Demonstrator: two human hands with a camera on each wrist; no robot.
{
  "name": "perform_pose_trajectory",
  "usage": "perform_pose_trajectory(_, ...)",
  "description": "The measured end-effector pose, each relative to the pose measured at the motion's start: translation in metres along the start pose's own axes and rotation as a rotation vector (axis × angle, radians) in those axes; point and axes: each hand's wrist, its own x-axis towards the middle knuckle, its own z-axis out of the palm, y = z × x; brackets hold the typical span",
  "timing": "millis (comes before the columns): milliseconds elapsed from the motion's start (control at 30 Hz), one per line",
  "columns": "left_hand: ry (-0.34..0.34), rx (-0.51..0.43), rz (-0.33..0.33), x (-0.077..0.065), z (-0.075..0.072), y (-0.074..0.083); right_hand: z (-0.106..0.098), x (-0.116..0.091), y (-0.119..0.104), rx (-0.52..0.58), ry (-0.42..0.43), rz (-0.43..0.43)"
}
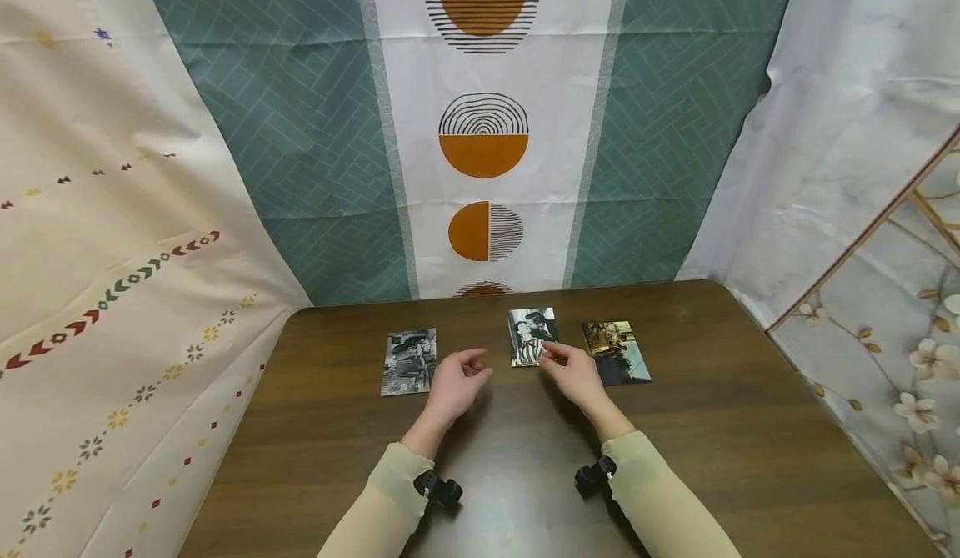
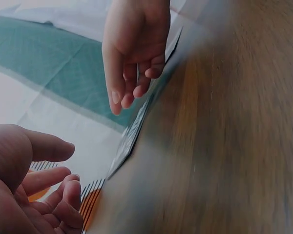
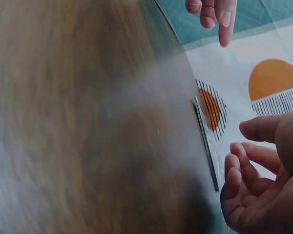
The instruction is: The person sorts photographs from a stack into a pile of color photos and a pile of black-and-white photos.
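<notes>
Three small picture cards lie on the table. At left is a black-and-white card (image 1: 407, 364); in the middle, another black-and-white card (image 1: 531, 326) shows two figures, one in stripes; at right is a coloured card (image 1: 621, 351). My left hand (image 1: 456, 384) hovers just right of the left card, fingers loosely curled and holding nothing. Between the middle and coloured cards is my right hand (image 1: 577, 379), its fingertips overlapping the middle card's lower right in the head view. In the right wrist view, that hand (image 3: 266, 178) has thumb and fingers apart with nothing between them.
The brown wooden table (image 1: 315, 458) reaches back to a hanging cloth (image 1: 300, 124) with orange circles. Patterned cloths hang at the left (image 1: 112, 291) and right (image 1: 847, 208). A small black camera sits on each wrist, over pale sleeves (image 1: 667, 491).
</notes>
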Motion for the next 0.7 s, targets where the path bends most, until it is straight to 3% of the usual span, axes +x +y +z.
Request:
perform_pose_trajectory(333, -0.059, 0.115, -0.031, 0.023, 0.035, 0.009, -0.011, 0.018, 0.012, -0.195, 0.013, -0.009)
perform_pose_trajectory(700, -0.023, 0.262, -0.087, 0.037, 0.057, 0.003, -0.009, 0.03, 0.003, -0.322, -0.002, 0.03)
